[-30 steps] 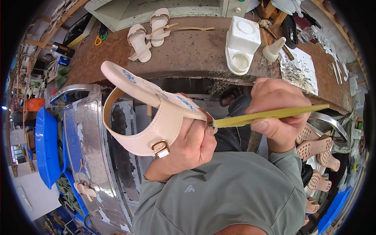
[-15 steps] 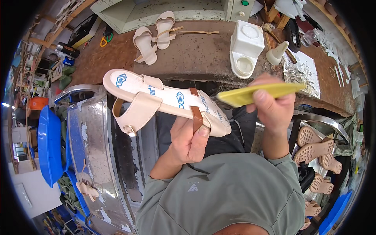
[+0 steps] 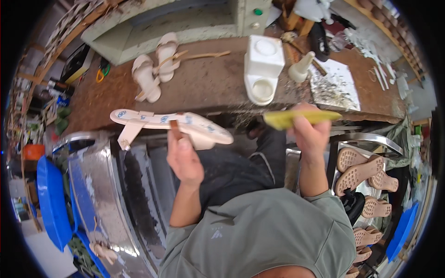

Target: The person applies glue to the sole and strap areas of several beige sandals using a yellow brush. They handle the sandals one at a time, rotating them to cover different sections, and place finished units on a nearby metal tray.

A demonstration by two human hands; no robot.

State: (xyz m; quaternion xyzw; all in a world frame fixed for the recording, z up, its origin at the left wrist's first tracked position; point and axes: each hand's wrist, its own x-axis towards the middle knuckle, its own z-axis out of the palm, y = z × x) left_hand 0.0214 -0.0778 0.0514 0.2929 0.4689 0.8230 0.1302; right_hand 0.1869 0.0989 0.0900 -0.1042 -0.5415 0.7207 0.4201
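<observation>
A pale sandal (image 3: 197,124) was held up left of the middle of the frame, above the person's lap and just below the near edge of the bench, its toe pointing right and its printed insole facing up. It looked light, with a fairly stiff sole and softer, bendable straps, its smooth upper perhaps easy to mark; the narrow middle, where a brown band (image 3: 174,129) crossed it, seemed the surest place to take hold. The left hand (image 3: 186,160) gripped it there from below, thumb and fingers closed near the band, though blur hid the exact contact; heel and ankle strap reached out to the left, the forefoot to the right. Well apart, right of centre, the right hand (image 3: 309,129) pinched a flat yellow tool (image 3: 280,119), whose left end pointed toward the sandal without touching it. Beyond them, on the brown bench (image 3: 211,85), stood a white container (image 3: 265,62) with a round cup, beside it a pale cone-shaped piece (image 3: 301,68), and toward the upper left lay a pair of sandals (image 3: 147,78). Pale soles (image 3: 360,176) were stacked at the right side.
</observation>
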